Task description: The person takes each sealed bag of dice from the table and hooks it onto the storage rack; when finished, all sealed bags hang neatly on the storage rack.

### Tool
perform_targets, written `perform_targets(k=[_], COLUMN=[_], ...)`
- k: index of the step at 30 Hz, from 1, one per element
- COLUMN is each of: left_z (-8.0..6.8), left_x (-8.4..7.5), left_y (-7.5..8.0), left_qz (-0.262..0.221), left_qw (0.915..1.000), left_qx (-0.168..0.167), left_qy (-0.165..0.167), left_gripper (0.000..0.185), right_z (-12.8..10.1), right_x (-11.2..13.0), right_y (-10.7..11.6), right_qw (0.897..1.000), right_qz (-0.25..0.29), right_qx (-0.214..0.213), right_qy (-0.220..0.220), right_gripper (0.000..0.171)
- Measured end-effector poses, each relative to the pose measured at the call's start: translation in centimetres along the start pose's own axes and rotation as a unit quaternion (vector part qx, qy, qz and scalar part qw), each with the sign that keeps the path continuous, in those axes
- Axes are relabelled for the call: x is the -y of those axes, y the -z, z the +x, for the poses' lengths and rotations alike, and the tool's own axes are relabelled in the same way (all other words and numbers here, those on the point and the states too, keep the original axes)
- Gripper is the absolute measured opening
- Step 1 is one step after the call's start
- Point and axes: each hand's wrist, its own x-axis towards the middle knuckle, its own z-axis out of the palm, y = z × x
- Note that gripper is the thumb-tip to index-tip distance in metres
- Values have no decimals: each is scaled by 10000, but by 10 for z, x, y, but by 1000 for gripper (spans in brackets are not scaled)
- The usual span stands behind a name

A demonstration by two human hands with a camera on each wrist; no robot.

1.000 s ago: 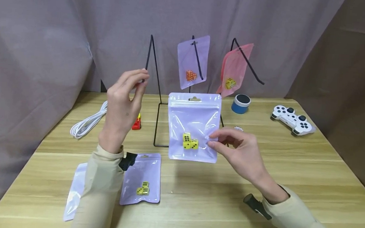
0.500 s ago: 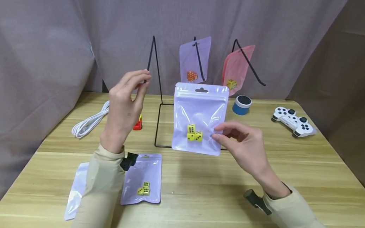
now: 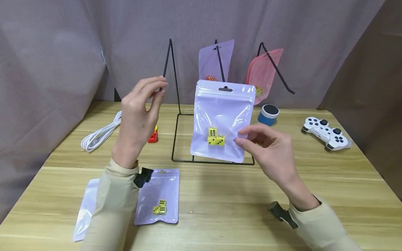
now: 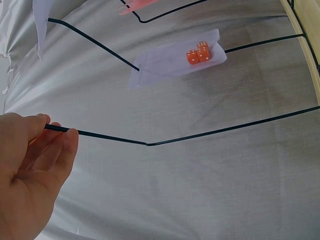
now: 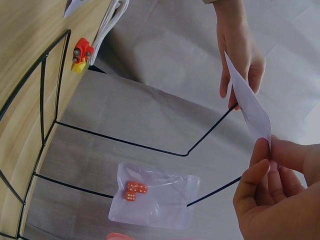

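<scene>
My left hand (image 3: 140, 111) pinches the tip of the left arm of a black wire rack (image 3: 213, 162) between thumb and fingers. My right hand (image 3: 269, 151) pinches the right edge of a lilac zip bag (image 3: 205, 110) with yellow dice (image 3: 215, 137) showing, held upright. The bag's hang hole lies at the tip of the rack's middle arm (image 4: 95, 44); whether the tip is through it, I cannot tell. Farther back on that arm hangs another lilac bag (image 4: 165, 62) with orange dice (image 4: 199, 53), partly hidden in the head view.
Pink bags (image 3: 265, 73) hang on the rack's right arm. On the table lie a lilac dice bag (image 3: 151, 192), another lilac bag (image 3: 84, 210), a white cable (image 3: 99, 134) and a red-yellow toy (image 3: 153, 136). A blue-white cylinder (image 3: 268, 114) and a white game controller (image 3: 326, 134) stand right.
My right hand has raised the lilac bag and moved it slightly right, its hole now level with the middle arm's tip. My left hand stays on the left arm.
</scene>
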Motion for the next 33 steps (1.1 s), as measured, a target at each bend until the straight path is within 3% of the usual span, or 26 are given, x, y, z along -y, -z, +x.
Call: perform_targets(k=[18,33], left_z=[-6,-6], left_x=[-14,-13], left_y=[6,6], left_qz=[198,181], left_qw=[9997,9998], left_qx=[-35,11], left_qy=[-129,-120], left_gripper=[16,16], right_z=[2,28], right_x=[-3,-18], right_y=[1,-9], right_qw=[9996,9989], right_qz=[250,422], right_qx=[-58,-198], right_qy=[-147,-29], right_gripper=[15,14])
